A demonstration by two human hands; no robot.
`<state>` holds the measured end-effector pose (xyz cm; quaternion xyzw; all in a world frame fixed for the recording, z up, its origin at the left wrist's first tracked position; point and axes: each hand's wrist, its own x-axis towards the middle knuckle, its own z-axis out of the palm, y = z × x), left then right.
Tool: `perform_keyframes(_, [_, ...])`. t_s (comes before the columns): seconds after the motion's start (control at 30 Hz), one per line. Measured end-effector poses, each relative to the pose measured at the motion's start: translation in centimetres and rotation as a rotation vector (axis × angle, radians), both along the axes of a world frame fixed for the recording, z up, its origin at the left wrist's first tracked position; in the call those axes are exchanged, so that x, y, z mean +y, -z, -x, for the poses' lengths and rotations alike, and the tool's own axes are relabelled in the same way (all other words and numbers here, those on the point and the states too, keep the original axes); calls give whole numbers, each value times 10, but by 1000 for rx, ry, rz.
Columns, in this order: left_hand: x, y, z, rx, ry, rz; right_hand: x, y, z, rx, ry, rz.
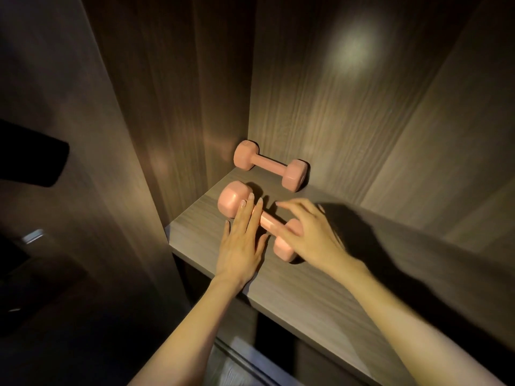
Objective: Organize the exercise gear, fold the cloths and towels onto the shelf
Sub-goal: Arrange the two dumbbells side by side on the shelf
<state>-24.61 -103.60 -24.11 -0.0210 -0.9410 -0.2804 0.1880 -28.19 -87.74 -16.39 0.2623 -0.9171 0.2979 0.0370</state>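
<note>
Two pink dumbbells lie on a grey wooden shelf (pixel 306 291). The far dumbbell (pixel 271 165) rests against the back panel in the left corner. The near dumbbell (pixel 232 200) lies diagonally close to the shelf's front edge. My left hand (pixel 242 246) lies flat, fingers straight, with the fingertips against the near dumbbell's left head and bar. My right hand (pixel 315 235) hovers over its right head, fingers spread and slightly blurred, touching or just above it; no grip shows. No cloths or towels are in view.
Dark wood panels wall in the shelf at the back and left. A wide stretch of shelf runs off to the right in shadow. Below the shelf is a dark opening with a lower surface (pixel 239 363). A dark object (pixel 30 157) juts in at the left.
</note>
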Motion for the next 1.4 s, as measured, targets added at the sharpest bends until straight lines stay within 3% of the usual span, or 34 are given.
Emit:
perform_keyframes(0.1, [-4,3,-6,-21,-12,-11,8,13,-22,35,20,-131])
perform_keyframes(0.27, [-13,9,-11,-49,6,29,7,31,-24,-54,-3,-114])
perform_keyframes(0.47, [-7,10,-9,-92,-142,46,-11,28,10,25,-11,-204])
perform_keyframes(0.87, [-9,8,-8,-146,-206,149,-38,18,82,206,61,-411])
perform_keyframes(1.4, [-9,6,-8,-137,-210,150,-50,17,83,279,205,-381])
